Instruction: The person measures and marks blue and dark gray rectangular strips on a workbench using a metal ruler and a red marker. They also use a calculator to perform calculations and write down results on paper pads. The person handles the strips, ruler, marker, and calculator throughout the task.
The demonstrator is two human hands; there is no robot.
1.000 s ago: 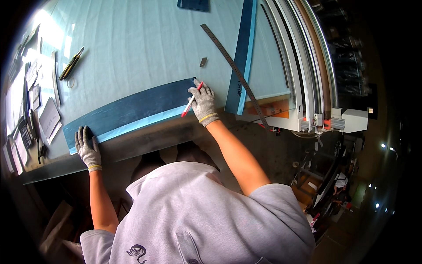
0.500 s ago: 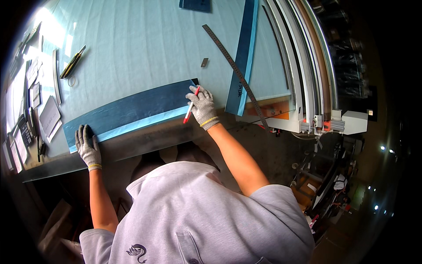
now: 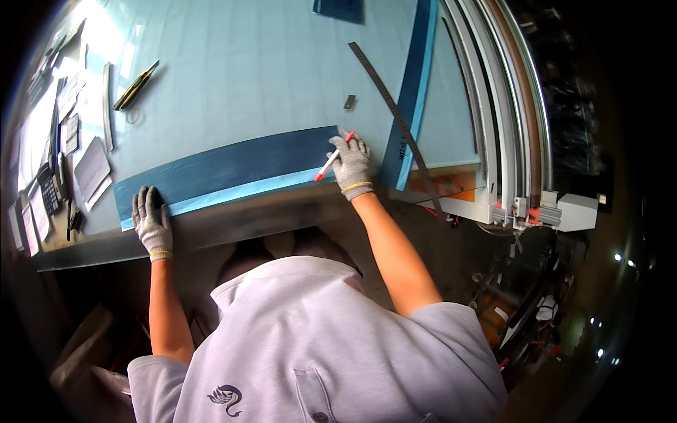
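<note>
Farther toward 3 o'clock in the view than half a second ago, the table and everything on it have shifted, with both gloved hands and the strip sliding across together; strip and hands keep nearly the same places relative to one another.

The long dark blue strip lies along the near side of the table, a light blue band running along its 6 o'clock edge. The left hand is spread flat, fingers extended onto the strip's 9 o'clock end, so that most of the strip stretches away from it toward 2 o'clock. The right hand is curled, gripping a red-and-white pen that slants from 1 o'clock down to 7 o'clock; its fingers are at the strip's 3 o'clock end, and the strip runs from it toward 9 o'clock. Whether those fingers also pinch the strip's corner cannot be told.

Well apart from the left hand, at 12 o'clock, lies a yellow-and-black utility knife. Near the right hand, a small metal plate sits at 12 o'clock, and toward 1 o'clock a dark steel ruler crosses over a narrow blue strip.
</note>
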